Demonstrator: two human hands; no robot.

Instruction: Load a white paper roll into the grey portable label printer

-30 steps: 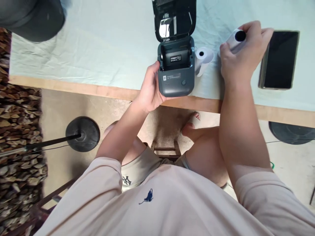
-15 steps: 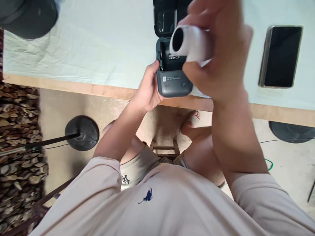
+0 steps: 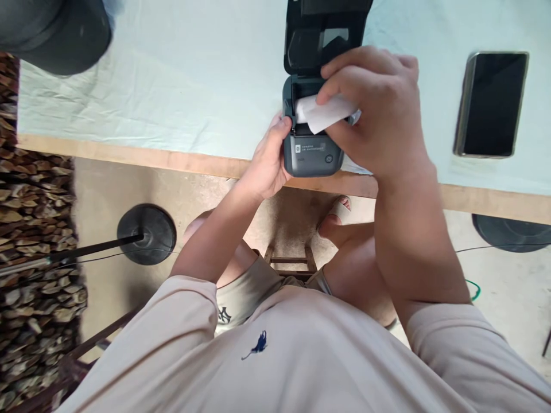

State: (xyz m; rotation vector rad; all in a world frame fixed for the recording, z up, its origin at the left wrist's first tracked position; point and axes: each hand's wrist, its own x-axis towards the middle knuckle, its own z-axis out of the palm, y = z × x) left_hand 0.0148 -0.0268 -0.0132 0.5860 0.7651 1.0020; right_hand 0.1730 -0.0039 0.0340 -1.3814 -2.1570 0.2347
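Note:
A dark grey label printer [image 3: 313,162] rests at the table's front edge with its black lid [image 3: 326,43] tipped back. My left hand [image 3: 272,158] grips the printer's left side, thumb on the rim. Between the thumb and fingers of my right hand [image 3: 379,109] is a white paper roll [image 3: 329,112], its loose end toward me. The roll's left end sits in or just over the printer's open compartment; the fingers hide its right end, so I cannot tell whether it touches the bottom.
A phone [image 3: 493,104] lies on the pale table cloth [image 3: 193,74] at the right. Some dark rounded object [image 3: 64,40] stands at the back left. Below the wooden table edge [image 3: 172,159] are a round black stand base [image 3: 147,234] and stacked firewood [image 3: 38,258].
My right hand has lowered the paper roll from above the printer to its compartment and turned it. My left hand still holds the printer, which appears slightly farther right.

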